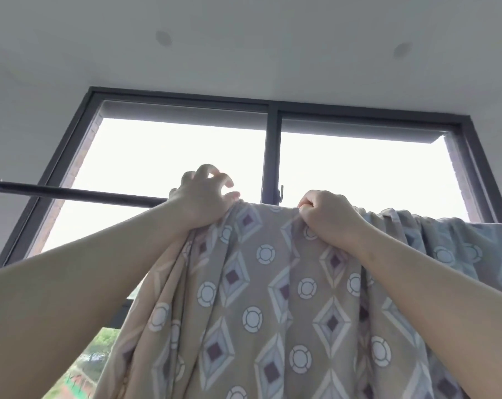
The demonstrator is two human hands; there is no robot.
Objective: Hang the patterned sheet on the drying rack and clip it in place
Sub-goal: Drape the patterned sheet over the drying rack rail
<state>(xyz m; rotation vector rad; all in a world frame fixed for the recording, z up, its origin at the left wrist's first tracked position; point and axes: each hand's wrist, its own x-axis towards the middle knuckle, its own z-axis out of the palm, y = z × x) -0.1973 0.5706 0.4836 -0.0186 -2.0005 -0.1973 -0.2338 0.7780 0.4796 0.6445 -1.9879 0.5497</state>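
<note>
Rail: the dark, round metal bar of the drying rack [71, 192] runs left to right overhead. It is bare on the left and covered from the left hand rightward.

Sheet: the beige cloth sheet printed with diamonds and white rings [252, 298] is draped over that bar and hangs toward the person in loose folds. Its top fold follows the bar's long axis. Far right it gathers in pleats and looks bluish (same cloth or another, hard to say).

Left hand [202, 197]: at the sheet's bunched left end, heel on the cloth, fingers hooked in the air above the bar. Whether any cloth is caught under the palm cannot be told.

Right hand [327, 216]: a closed fist pinching the top fold at the bar.

Key relation: the bare stretch of bar lies left of the left hand, so that hand is nearer for drawing the bunched edge outward, while the right likely anchors.

Stage: probably spreading. No clip shows, so clipping is not yet done.
</note>
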